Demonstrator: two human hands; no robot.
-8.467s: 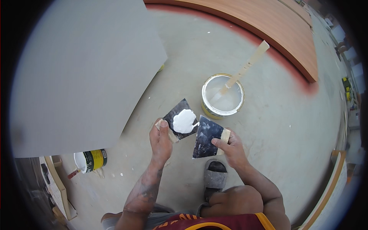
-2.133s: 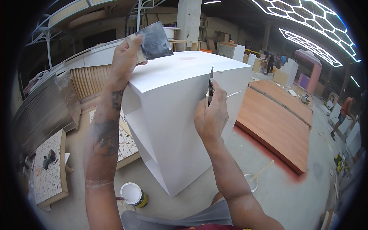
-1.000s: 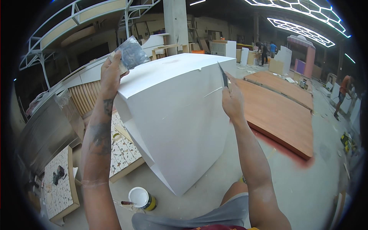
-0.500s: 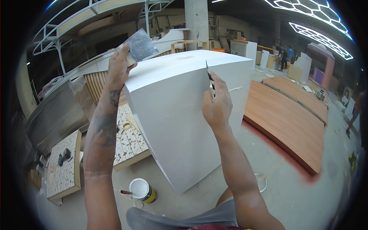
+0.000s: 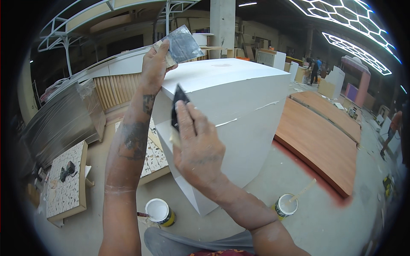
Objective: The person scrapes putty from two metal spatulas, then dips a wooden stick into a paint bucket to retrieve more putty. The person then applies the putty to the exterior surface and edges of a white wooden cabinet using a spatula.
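Note:
Up at the far left corner of a white box-shaped panel piece [image 5: 230, 136], my left hand [image 5: 156, 70] is closed around a square, smeared metal putty plate [image 5: 185, 44]. My right hand [image 5: 198, 143] grips a putty knife [image 5: 176, 109] with a dark blade, held across the left part of the front face, near its upper edge. Whether the blade touches the surface I cannot tell. To the right of that hand, raised streaks of white putty [image 5: 226, 123] run slantwise over the front face. The right palm hides most of the knife's handle.
On the floor near my legs stand a tub of white paste [image 5: 158, 210] and another tub [image 5: 286, 205] with a stick in it. Large brown boards [image 5: 320, 141] lie at right. Terrazzo-patterned platforms [image 5: 68, 179] sit at left. Other people [image 5: 314, 70] are farther back.
My right hand has swept left and nearer with the putty knife, and longer putty streaks show on the front face. The putty plate appears farther right as the view shifts.

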